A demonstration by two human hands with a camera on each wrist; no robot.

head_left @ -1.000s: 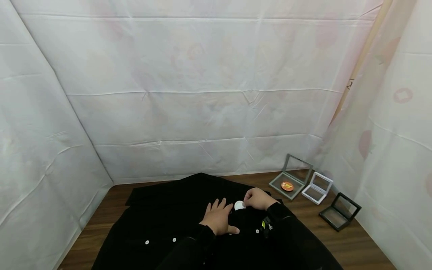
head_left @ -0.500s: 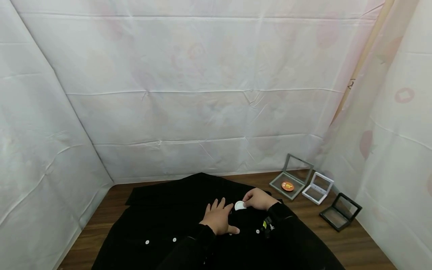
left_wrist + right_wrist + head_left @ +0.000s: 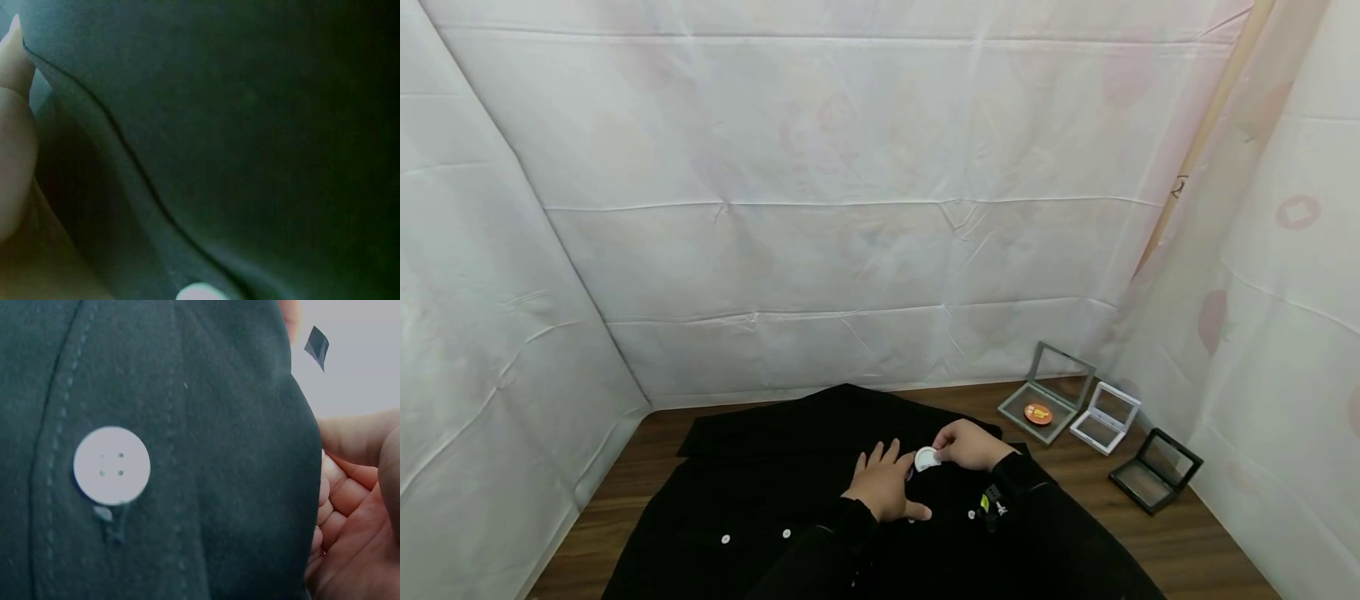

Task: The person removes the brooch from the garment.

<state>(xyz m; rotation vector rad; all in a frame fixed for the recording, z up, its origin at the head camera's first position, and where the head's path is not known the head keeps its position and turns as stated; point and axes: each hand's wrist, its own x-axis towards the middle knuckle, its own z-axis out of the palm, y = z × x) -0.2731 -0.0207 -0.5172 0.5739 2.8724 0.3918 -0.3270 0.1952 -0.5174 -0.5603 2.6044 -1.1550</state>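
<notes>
A black garment with white buttons, a shirt by its look (image 3: 760, 483), lies spread over the table. My left hand (image 3: 880, 487) rests on it with fingers spread. Just beyond its index fingertip, my right hand (image 3: 972, 446) pinches a round white disc with a raised rim (image 3: 927, 458) between thumb and fingers, close over the cloth. In the left wrist view, part of the left hand (image 3: 15, 144) lies along a fold, with a button (image 3: 200, 292) at the bottom edge. The right wrist view has a four-hole button (image 3: 112, 465) and the curled right hand (image 3: 356, 500); cloth hides the disc there.
On the wooden table (image 3: 1195, 550) at the right stand three opened frame-like cases: a grey one (image 3: 1060, 421) with an orange round badge (image 3: 1038, 414) in it, a white one (image 3: 1103, 425) and a black one (image 3: 1150, 483). White sheeting (image 3: 850, 250) closes the back and sides.
My right hand has shifted slightly left with the white disc, bringing it nearer the left index fingertip. The left hand and the cases stay where they were.
</notes>
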